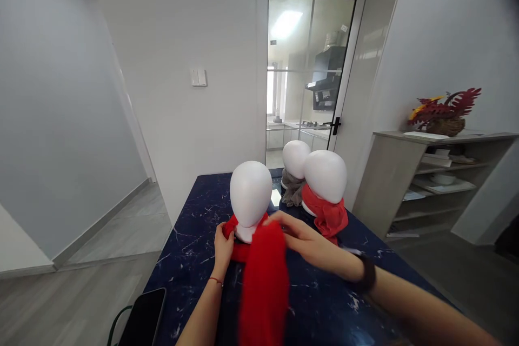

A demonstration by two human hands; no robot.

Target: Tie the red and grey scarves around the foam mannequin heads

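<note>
A white mannequin head [251, 192] stands upright on the dark blue marbled table [198, 216]. Around the base of its neck runs a bright red scarf [265, 286], whose long end hangs toward me, smeared by motion. On the left side of the neck, my left hand [223, 246] has its fingers closed on the scarf. My right hand [302, 238] pinches the scarf at the right front of the neck, its fingertips partly hidden by the cloth.
Behind to the right stand two more white mannequin heads, one with a coral-red scarf [328, 216], the other with a grey-brown scarf [292, 189]. A black phone [142, 318] with a cable lies at the table's left edge. Shelves [399, 184] and a glass door [308, 65] lie beyond.
</note>
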